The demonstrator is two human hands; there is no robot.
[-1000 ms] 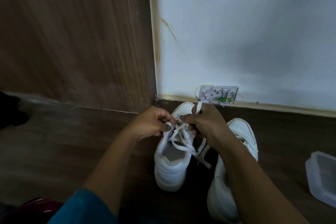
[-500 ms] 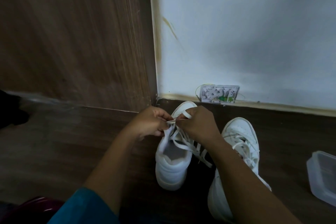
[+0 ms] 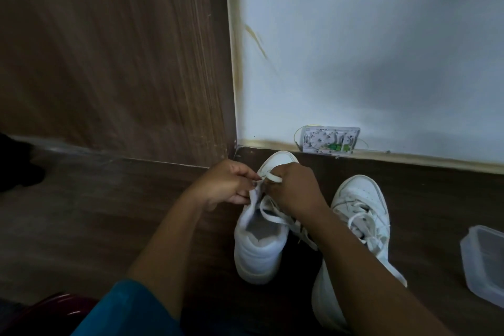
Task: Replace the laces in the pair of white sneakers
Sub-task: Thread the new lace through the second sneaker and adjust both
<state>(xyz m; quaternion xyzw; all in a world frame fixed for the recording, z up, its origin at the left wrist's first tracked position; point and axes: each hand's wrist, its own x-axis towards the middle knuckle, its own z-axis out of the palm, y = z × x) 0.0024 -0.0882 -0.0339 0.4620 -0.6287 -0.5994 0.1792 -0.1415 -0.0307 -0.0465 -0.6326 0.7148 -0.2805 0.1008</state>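
Left hand (image 3: 226, 185), right hand (image 3: 297, 191) on lace (image 3: 273, 177) over sneaker (image 3: 259, 254)

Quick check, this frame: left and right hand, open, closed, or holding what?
Left hand: fingers curled, pinching the white lace over the near sneaker.
Right hand: fingers curled, pinching the same lace.

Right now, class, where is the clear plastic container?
Head view: the container lies on the floor at the right edge, beside the right-hand sneaker, not touching it.
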